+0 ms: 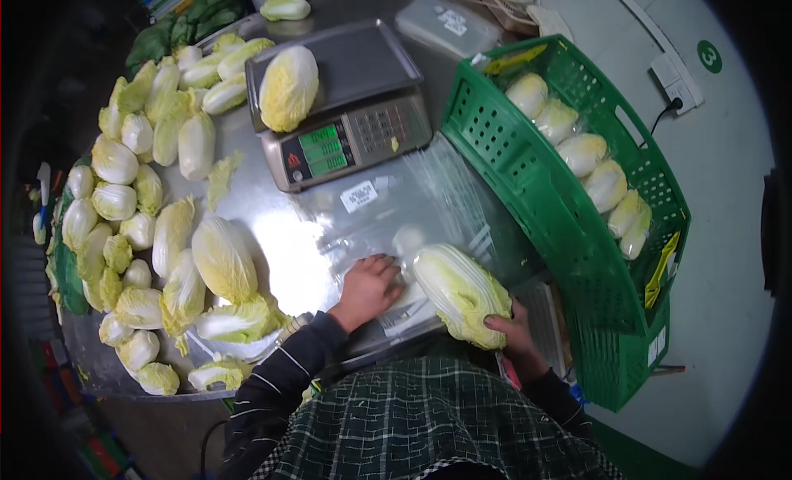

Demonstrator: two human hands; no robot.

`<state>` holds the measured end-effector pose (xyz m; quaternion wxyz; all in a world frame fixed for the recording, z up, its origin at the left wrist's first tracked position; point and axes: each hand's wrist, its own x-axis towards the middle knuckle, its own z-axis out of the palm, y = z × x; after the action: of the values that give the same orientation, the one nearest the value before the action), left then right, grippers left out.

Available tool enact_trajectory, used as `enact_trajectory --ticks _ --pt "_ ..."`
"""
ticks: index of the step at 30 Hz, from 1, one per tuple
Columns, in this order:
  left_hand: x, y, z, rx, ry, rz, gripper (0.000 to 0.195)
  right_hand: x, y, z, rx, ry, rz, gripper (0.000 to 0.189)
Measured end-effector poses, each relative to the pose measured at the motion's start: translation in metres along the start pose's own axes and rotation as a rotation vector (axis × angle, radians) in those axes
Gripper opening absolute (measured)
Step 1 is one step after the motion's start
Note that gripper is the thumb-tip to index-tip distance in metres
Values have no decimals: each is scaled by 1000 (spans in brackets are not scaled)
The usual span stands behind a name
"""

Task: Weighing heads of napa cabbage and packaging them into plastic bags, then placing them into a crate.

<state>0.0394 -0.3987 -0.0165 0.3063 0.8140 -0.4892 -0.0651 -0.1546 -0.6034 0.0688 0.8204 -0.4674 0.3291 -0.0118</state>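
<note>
My right hand [518, 339] grips the leafy end of a napa cabbage [459, 293], whose pale stem end points up and left. The cabbage is held over a stack of clear plastic bags [396, 201] lying on the metal table. My left hand [370, 288] lies palm down on these bags, just left of the cabbage, with its fingers bent. Whether it pinches the film is hidden. Beyond the bags stands a digital scale [356, 133] with a lit green display. Another napa cabbage [289, 89] rests at the left of its metal pan.
Many loose napa cabbages [224, 258] crowd the left of the steel table [238, 186]. A green plastic crate [513, 152] at the right holds several bagged cabbages [581, 154]. More clear bags [447, 27] lie behind the scale. A knife [275, 341] is partly covered near the front edge.
</note>
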Motion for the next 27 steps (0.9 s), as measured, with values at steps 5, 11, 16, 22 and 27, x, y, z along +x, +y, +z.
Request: enact_trajectory --ticks 5,11,16,22,27 --pt "66 -54 -86 -303 671 -528 44 97 -70 50 -437 -107 -541 72" --pt "140 -91 -172 228 741 -527 69 220 -152 161 -1094 70 -1041 81" --pt "194 -119 -188 340 426 -796 89 281 -143 192 -1511 84 -930 86" --pt "193 -144 -225 101 357 -874 76 211 -104 142 -1244 -165 -1263 86" --pt "137 -88 -178 -1095 585 -669 56 170 -50 110 -719 -379 -356 86"
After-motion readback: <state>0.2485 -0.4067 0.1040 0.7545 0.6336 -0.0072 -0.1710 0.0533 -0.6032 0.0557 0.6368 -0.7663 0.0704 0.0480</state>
